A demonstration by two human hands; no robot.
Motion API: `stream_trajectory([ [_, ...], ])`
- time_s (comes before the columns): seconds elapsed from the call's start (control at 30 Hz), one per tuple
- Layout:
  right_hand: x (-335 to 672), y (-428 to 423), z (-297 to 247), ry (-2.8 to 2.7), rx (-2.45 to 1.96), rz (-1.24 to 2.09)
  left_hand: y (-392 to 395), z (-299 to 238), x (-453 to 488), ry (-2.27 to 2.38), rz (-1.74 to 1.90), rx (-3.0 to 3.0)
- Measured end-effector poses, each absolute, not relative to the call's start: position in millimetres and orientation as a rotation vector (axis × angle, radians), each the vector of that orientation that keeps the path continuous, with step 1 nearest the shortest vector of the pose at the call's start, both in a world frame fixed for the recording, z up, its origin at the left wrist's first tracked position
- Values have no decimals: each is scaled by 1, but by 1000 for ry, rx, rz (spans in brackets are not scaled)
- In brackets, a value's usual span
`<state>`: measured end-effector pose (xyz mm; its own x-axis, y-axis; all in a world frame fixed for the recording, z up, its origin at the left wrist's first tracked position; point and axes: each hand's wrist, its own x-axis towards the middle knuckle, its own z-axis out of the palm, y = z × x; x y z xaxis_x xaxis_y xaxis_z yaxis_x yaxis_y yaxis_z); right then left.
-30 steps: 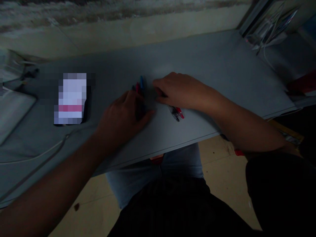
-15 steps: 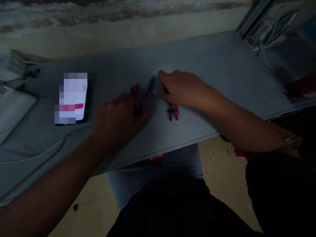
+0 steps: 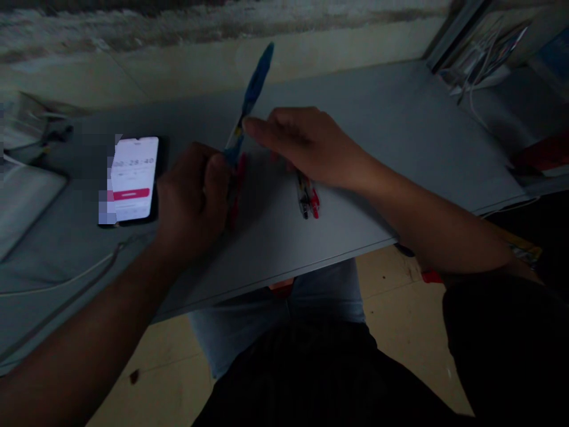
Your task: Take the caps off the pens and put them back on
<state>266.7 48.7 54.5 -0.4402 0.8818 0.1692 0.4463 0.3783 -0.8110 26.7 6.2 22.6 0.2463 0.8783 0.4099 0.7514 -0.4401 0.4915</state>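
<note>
My left hand (image 3: 193, 196) is shut on a blue pen (image 3: 254, 89), which sticks up and away past the table's far edge. A red pen (image 3: 235, 190) runs down beside my left fingers and seems held in the same grip. My right hand (image 3: 306, 142) lies open and empty over the grey table (image 3: 355, 118), its fingertips close to the blue pen. Just below that hand, a red pen and a dark, clear-barrelled pen (image 3: 307, 198) lie side by side on the tabletop.
A smartphone (image 3: 133, 178) lies left of my left hand, its lit screen partly blurred. A white cable (image 3: 84, 270) crosses the table's left side near a pale pad (image 3: 26, 207). Bundled wires (image 3: 480, 74) sit beyond the far right corner, and my knees show below the near edge.
The blue pen has risen from the tabletop and now tilts up in my left hand. The red pen has shifted with that hand. My right hand has moved slightly up and left.
</note>
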Motion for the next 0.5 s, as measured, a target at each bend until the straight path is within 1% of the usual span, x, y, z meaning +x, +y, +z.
stream_trajectory([
  [0.07,266,49,54,-1928,-883,1217,3,23,28,1361,945,2343],
  [0.13,265,51,53,-1763,-848,1335,-1,23,29,1222,890,2368],
  [0.23,265,52,53,-1670,-861,1495,-4,24,30,1208,857,2355],
  [0.37,264,52,51,-1711,-897,1486,-3,23,29,1236,891,2290],
  [0.5,263,49,44,-1728,-835,1436,-3,24,29,1276,846,2293],
])
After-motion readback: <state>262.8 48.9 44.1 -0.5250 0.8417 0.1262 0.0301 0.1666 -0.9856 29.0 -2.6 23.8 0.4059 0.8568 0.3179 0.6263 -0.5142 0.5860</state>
